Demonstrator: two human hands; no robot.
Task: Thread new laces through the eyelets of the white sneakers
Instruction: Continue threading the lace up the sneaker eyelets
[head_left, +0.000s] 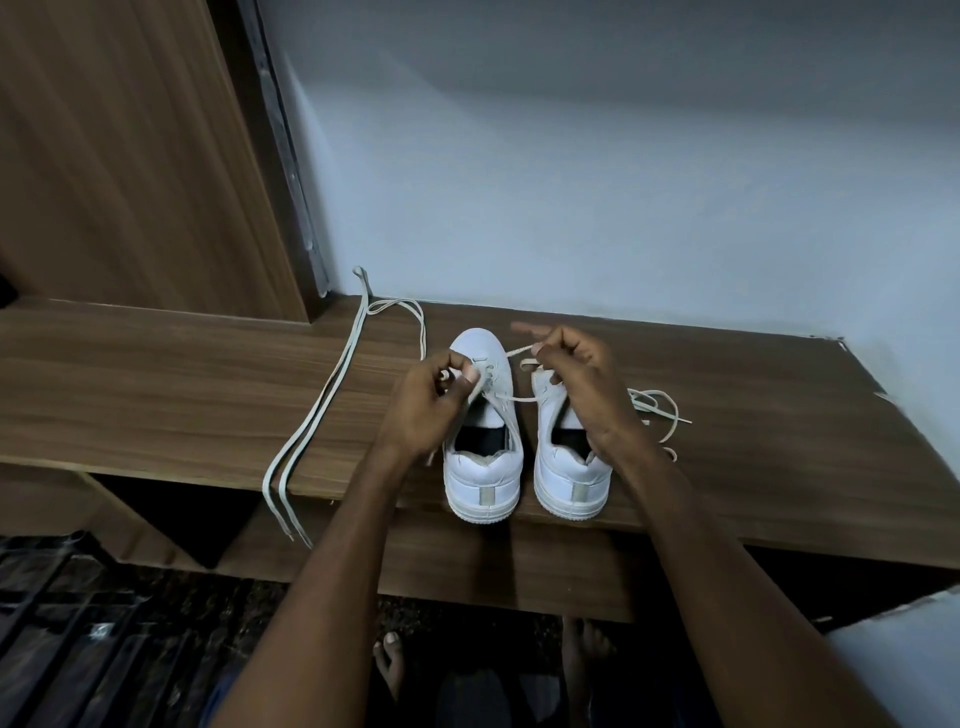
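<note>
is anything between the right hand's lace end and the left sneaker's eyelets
Nothing visible does. The right hand pinches the lace in open air above the gap between the sneakers. The left hand holds the left sneaker at its eyelets and covers part of that row.

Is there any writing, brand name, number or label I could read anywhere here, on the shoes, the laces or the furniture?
None can be read.
Left white low-top sneaker: the grey heel tab is blank.
Right white low-top sneaker: the grey heel tab is blank too.
Loose off-white flat shoelace: no print shows.
Brown wood-grain shelf: only grain, no label.
The left hand and right hand cover part of the tongues, so any mark there is hidden.
</note>
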